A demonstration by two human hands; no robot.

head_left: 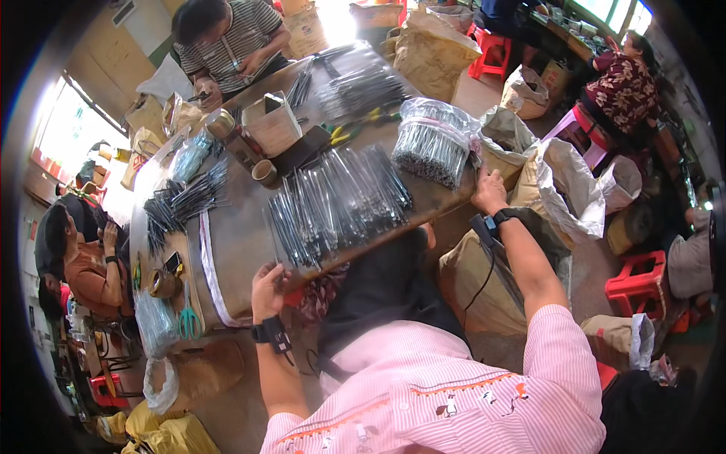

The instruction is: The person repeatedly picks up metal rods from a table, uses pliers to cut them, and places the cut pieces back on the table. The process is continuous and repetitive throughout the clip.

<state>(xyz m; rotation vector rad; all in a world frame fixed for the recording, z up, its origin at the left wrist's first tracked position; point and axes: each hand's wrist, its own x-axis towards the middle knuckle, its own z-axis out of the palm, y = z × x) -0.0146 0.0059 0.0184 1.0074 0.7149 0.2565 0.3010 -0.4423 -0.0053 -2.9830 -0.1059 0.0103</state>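
Observation:
A wide row of thin, shiny dark strips (340, 200) lies side by side along the near edge of the table. At its left end, my left hand (268, 291) is at the table edge, fingers curled; what they hold, if anything, is too small to make out. A thick bundle of similar thin strips (435, 144), in clear wrap with a pinkish tie, rests near the table's right corner. Just right of that bundle is my right hand (491, 189). Its fingers are bent together by a small dark thing at the table edge, which I cannot make out.
On the table (246, 227) are a loose pile of dark strips (185, 198), an open box (271, 125), a tape roll (265, 172), yellow-handled pliers (344, 135) and teal scissors (189, 321). Open sacks (563, 181) stand at the right. Another person (234, 45) works across the table.

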